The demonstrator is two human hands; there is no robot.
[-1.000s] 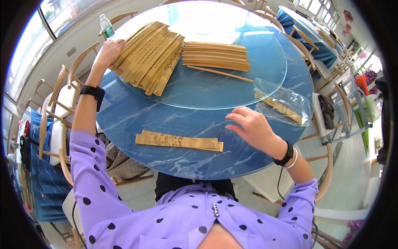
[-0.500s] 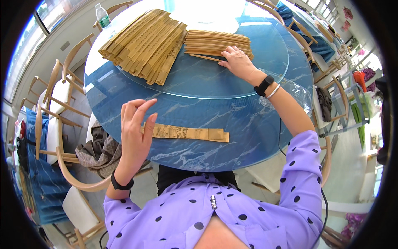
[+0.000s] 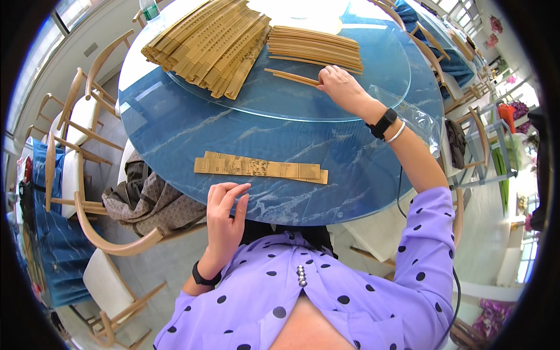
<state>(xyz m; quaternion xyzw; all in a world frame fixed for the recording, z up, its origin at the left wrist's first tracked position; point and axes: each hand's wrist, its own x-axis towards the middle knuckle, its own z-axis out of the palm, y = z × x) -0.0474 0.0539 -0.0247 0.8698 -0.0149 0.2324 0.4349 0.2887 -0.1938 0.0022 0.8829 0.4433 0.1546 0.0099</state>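
Observation:
My right hand (image 3: 343,88) is closed on the right end of a pair of light wooden chopsticks (image 3: 290,76), which point left above the glass turntable. Just beyond it lies a row of many more chopsticks (image 3: 315,45). To their left a big fanned pile of gold-brown paper chopstick sleeves (image 3: 207,44) is spread out. Two flat paper sleeves (image 3: 259,168), one overlapping the other, rest on the table in front of me. At the near table edge my left hand (image 3: 226,219) is empty, its fingers loosely bent and apart, a little short of these sleeves.
A glass turntable (image 3: 280,111) sits on the round blue marbled table (image 3: 169,125). Crumpled clear plastic (image 3: 417,125) lies right of my right hand. A bottle (image 3: 149,9) stands at the far left. Chairs ring the table; a patterned brown cloth (image 3: 151,198) drapes one at left.
My right hand has drawn the chopsticks away from the row, toward me. My left hand has moved back from the flat sleeves to the near edge. The view has shifted slightly.

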